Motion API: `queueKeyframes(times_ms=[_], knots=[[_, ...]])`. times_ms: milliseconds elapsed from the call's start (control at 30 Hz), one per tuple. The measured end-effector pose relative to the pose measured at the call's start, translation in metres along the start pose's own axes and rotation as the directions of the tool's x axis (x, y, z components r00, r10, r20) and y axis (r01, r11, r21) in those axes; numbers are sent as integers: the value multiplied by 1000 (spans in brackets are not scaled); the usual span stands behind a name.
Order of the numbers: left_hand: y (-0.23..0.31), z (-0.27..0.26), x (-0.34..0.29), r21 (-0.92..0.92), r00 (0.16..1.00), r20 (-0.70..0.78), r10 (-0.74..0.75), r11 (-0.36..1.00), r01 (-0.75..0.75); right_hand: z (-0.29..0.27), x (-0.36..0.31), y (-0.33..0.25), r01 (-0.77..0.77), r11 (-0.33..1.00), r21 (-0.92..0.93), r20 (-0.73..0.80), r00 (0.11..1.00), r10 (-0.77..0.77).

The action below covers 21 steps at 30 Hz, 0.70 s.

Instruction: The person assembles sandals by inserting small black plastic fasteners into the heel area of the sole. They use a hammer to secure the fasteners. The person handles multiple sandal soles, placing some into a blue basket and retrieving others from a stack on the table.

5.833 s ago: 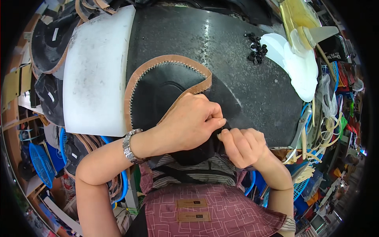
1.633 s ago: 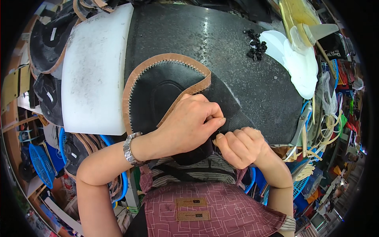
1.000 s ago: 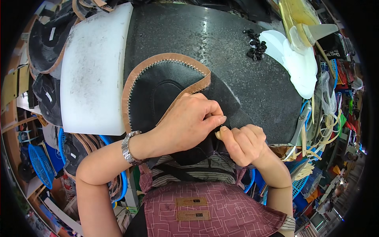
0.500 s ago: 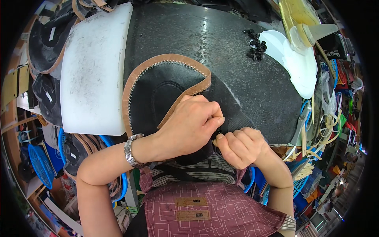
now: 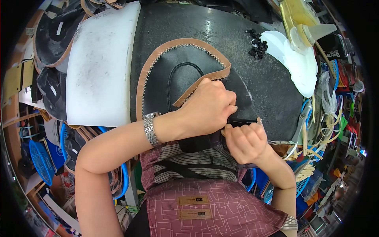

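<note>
A black leather shoe upper (image 5: 158, 85) with a brown zigzag-stitched border lies on the dark worktable, partly folded over. A curved, cord-like ridge shows on its face. My left hand (image 5: 209, 104), with a metal-band watch at the wrist, is closed in a fist on the upper's folded edge, thumb pressed to the fingers. Just to its right and nearer me, my right hand (image 5: 246, 142) is closed too, gripping the upper's near right part. Dark material stretches between the two hands. What lies inside the fingers is hidden.
A thick white block (image 5: 100, 63) stands left of the upper on the dark worktable (image 5: 177, 23). Small black pieces (image 5: 257, 45) and white sole-shaped sheets (image 5: 298, 69) lie at the far right. More black uppers (image 5: 59, 37) and a blue basket (image 5: 41, 156) are at the left.
The upper has shifted away from me and to the right, together with my left hand. Its curved ridge stands out more. A brown edge now shows beside my right hand.
</note>
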<state>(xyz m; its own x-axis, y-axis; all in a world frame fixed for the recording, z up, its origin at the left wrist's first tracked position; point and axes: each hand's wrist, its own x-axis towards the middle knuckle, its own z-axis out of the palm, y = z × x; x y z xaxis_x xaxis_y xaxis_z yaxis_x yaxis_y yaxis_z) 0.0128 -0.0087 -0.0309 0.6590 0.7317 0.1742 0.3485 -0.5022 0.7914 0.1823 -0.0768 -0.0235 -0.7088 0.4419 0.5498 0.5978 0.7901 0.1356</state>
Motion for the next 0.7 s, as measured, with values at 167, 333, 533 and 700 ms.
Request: queueKeyframes(times_ms=[167,333,533,700], knots=[[-2,-4,21,110,998,49,29,993,-35,7,5,14,-427,829,360,29,894,448],[-7,-20,44,116,924,362,125,977,-177,14,5,17,-448,793,413,-1,871,492],[-7,-21,47,178,874,453,179,942,-285,14,4,12,-369,876,309,-65,911,407],[-8,0,17,99,985,29,169,980,-171,8,2,11,-219,942,254,15,975,223]])
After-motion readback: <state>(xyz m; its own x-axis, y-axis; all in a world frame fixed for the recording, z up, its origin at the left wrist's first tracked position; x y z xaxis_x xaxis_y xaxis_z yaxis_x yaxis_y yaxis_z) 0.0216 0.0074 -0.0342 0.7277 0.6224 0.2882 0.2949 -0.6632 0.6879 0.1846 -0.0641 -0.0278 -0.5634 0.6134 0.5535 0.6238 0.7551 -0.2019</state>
